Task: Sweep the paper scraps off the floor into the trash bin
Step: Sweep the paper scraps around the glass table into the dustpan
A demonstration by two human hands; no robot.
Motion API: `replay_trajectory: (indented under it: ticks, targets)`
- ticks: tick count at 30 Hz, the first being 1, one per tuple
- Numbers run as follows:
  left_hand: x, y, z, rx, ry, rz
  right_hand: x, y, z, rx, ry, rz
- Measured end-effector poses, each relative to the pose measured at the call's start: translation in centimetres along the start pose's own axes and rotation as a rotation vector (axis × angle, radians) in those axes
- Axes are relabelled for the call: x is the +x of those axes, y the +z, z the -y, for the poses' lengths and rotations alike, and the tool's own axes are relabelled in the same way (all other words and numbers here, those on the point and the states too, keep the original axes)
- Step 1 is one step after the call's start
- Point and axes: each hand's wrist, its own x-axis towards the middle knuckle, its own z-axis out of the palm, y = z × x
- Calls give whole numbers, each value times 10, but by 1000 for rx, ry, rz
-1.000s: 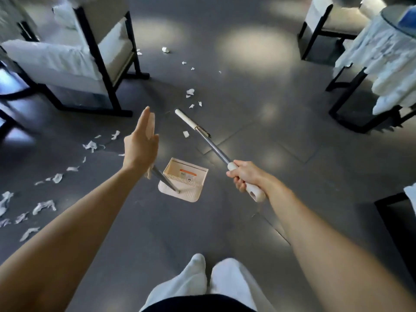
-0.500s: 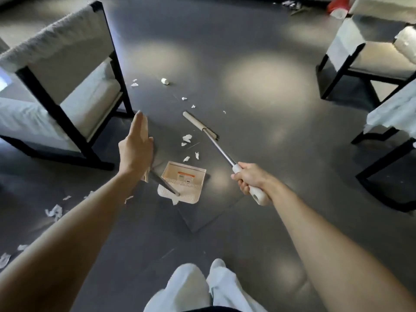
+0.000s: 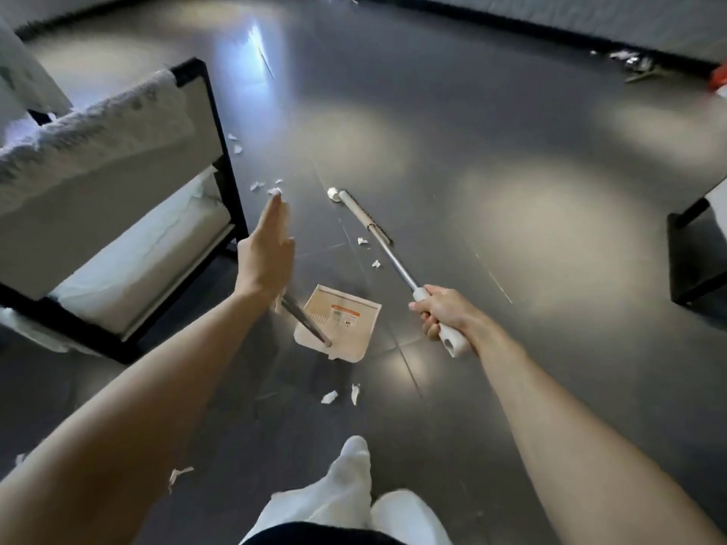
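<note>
Right hand (image 3: 444, 314) is curled tight round the white-handled metal broom (image 3: 387, 251). Left hand (image 3: 265, 261) has straight fingers, with the beige plastic dustpan (image 3: 346, 320) handle leaning at its palm. White paper scraps (image 3: 329, 397) lie on the dark floor (image 3: 511, 190) behind the pan. Risk: they get trodden on or missed.

A single wide-angle camera worn on the person's head looks forward and steeply down. It sits close above the outstretched forearms, so the left hand (image 3: 267, 257) and the right hand (image 3: 440, 314), which grips the broom (image 3: 393, 265), fall near the frame's middle. The white-trousered legs (image 3: 350, 493) lie directly beneath, at the bottom edge. Beyond the hands the dark floor (image 3: 491, 182) recedes to a wall base along the top. The armchair (image 3: 118, 182) is cut off at the left edge, and straight lines bow toward the corners.
</note>
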Motion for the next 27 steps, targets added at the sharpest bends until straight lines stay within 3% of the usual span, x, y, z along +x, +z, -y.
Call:
replay_trajectory:
  ticks: [6, 10, 15, 23, 27]
  targets:
    - [186, 68, -43, 55, -5, -52, 142, -41, 144, -59, 9, 33]
    - [310, 121, -42, 175, 127, -87, 257, -61, 243, -213, -46, 90]
    - [450, 163, -47, 128, -23, -250, 389, -73, 374, -298, -59, 176]
    - [655, 165, -34, 204, -133, -424, 577, -11, 556, -443, -78, 362]
    - [791, 164, 3, 245, -144, -424, 686, 44, 635, -470, -64, 397]
